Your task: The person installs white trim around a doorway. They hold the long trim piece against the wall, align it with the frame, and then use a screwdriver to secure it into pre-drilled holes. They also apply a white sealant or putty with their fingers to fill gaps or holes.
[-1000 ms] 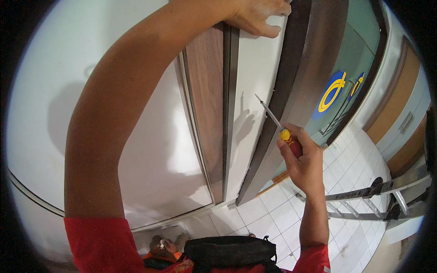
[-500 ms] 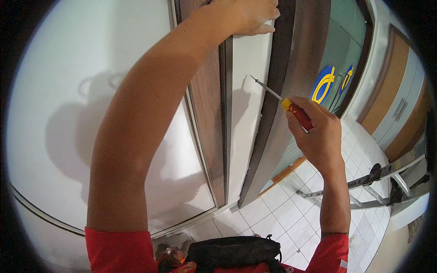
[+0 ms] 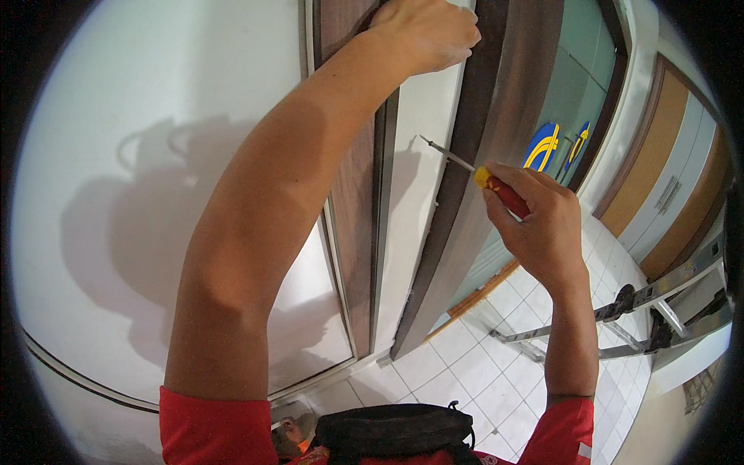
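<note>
My left hand (image 3: 425, 35) reaches up with its fingers curled over the top of a white strip (image 3: 411, 201) set between brown door-frame boards. My right hand (image 3: 535, 225) grips a screwdriver with a red and yellow handle (image 3: 502, 190). Its thin metal shaft (image 3: 446, 153) points up and left, the tip close to the white strip beside the dark brown door edge (image 3: 465, 201). What lies under my left fingers is hidden.
A white wall (image 3: 139, 194) fills the left side. A glass door panel with a blue and yellow emblem (image 3: 546, 143) stands at the right. A metal ladder (image 3: 635, 310) lies over white floor tiles (image 3: 473, 380). A black bag (image 3: 395, 434) hangs at my waist.
My right hand has risen with the screwdriver, and its tip has moved up and left toward the white strip. My left hand keeps its place at the top of the frame.
</note>
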`<state>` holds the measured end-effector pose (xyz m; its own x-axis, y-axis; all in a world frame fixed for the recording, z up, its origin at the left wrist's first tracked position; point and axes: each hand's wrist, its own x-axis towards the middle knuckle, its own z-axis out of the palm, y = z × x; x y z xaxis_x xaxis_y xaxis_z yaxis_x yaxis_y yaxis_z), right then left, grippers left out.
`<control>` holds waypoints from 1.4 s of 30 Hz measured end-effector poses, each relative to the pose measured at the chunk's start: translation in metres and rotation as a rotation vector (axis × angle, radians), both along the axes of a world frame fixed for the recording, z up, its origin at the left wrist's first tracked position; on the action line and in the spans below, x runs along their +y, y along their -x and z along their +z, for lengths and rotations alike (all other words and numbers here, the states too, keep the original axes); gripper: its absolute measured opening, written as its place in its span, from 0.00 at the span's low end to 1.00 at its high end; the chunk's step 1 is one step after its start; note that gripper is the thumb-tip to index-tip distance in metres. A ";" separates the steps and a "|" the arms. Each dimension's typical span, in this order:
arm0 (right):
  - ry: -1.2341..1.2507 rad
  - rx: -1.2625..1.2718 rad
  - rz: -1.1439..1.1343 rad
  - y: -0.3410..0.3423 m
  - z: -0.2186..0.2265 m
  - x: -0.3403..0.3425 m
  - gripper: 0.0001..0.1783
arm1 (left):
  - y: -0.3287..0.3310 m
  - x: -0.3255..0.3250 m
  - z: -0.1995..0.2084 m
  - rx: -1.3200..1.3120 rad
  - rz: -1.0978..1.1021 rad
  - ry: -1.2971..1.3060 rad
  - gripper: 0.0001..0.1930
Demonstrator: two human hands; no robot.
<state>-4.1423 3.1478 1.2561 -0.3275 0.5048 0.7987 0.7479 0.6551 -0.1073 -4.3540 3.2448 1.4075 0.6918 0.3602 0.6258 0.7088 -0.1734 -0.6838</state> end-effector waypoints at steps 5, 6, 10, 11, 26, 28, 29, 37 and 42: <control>0.004 -0.004 0.001 0.003 -0.001 0.001 0.15 | 0.002 -0.002 -0.001 0.015 -0.009 -0.015 0.12; 0.009 0.001 -0.003 0.003 -0.001 0.001 0.15 | 0.002 -0.001 -0.001 0.013 -0.009 -0.014 0.12; 0.030 0.015 -0.006 0.006 0.001 0.000 0.15 | 0.002 0.000 -0.002 0.017 0.008 -0.026 0.12; 0.031 0.014 -0.006 0.006 0.002 0.000 0.15 | 0.002 0.000 -0.002 0.013 0.002 -0.028 0.12; 0.031 -0.032 -0.019 0.011 0.013 -0.008 0.13 | 0.002 0.005 -0.003 0.000 0.007 -0.032 0.13; 0.007 -0.026 -0.029 0.014 0.013 -0.010 0.12 | 0.003 0.008 -0.005 0.001 -0.015 -0.050 0.13; 0.006 -0.029 -0.031 0.015 0.014 -0.010 0.12 | 0.004 0.009 -0.005 0.005 -0.036 -0.067 0.13; 0.003 -0.133 -0.069 0.024 0.027 -0.020 0.12 | -0.001 0.004 -0.001 0.041 0.033 -0.054 0.12; 0.204 -0.014 -0.086 0.032 0.039 -0.020 0.10 | 0.000 0.007 -0.001 0.044 0.020 -0.041 0.12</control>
